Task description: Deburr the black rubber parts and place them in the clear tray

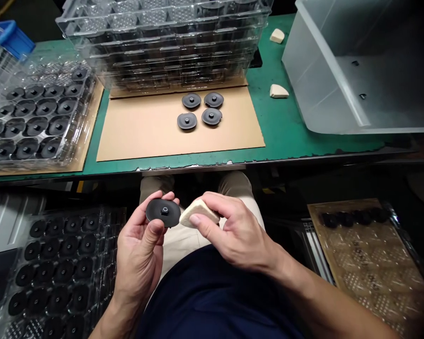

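Observation:
My left hand (141, 240) grips a black oval disc (158, 215) by its edge, its raised centre stud facing up. In my right hand (236, 230) is a cream-coloured pad (194, 212), pinched between thumb and fingers. The pad's tip meets or nearly meets the disc's right edge; I cannot tell whether they touch. Both hands are over my lap, in front of the table edge. On the cardboard sheet (137, 132) beyond them lie several similar discs (212, 116), studs up.
Stacked clear trays (176, 52) stand at the back of the green table (268, 122). Disc-filled trays are at left (35, 125) and lower left (56, 273). Two cream pads (279, 91) lie beside a translucent bin (321, 70). A partly filled tray (371, 259) is at lower right.

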`<state>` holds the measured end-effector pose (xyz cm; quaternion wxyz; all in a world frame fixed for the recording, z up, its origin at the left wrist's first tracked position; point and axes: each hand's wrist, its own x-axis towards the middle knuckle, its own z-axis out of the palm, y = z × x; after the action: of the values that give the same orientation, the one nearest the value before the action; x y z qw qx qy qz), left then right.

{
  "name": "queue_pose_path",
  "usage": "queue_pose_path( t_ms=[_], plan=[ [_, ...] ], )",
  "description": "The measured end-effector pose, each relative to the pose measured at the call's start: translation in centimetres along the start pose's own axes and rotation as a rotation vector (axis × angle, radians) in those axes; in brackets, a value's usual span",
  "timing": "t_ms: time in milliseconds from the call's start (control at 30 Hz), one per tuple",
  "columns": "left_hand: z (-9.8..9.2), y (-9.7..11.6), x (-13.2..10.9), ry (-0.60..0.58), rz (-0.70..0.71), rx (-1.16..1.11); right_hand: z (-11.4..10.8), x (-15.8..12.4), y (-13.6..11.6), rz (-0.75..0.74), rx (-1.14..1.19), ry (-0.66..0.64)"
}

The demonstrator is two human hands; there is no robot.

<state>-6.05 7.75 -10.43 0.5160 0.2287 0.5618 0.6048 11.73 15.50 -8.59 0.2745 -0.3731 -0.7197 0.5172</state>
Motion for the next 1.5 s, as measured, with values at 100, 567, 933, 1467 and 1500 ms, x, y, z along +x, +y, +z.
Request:
queue_pose_path(
  t_ms=[100,567,933,1467,1500],
  plan=[
    [0.2,0.3,-0.3,-0.022,0.011,0.015,0.1,0.1,-0.4,-0.136,-0.116,0.019],
    [-0.1,0.7,-0.9,-0.062,-0.002,-0.06,0.4,-0.2,-1.3,-0.182,-0.231,0.007],
    [-0.1,0.7,-1.1,-0.083,0.018,-0.109,0.8,-0.3,-1.3,-0.114,-0.267,0.048],
    [0.0,0.4,-1.1,-0.102,-0.013,-0.102,0.8,-0.4,-1.2,-0.111,-0.21,-0.012],
    [0.0,0.4,-1.1,-0.102,-0.009,-0.104,0.8,-0.4,-1.2,-0.116,-0.21,-0.004]
  ],
)
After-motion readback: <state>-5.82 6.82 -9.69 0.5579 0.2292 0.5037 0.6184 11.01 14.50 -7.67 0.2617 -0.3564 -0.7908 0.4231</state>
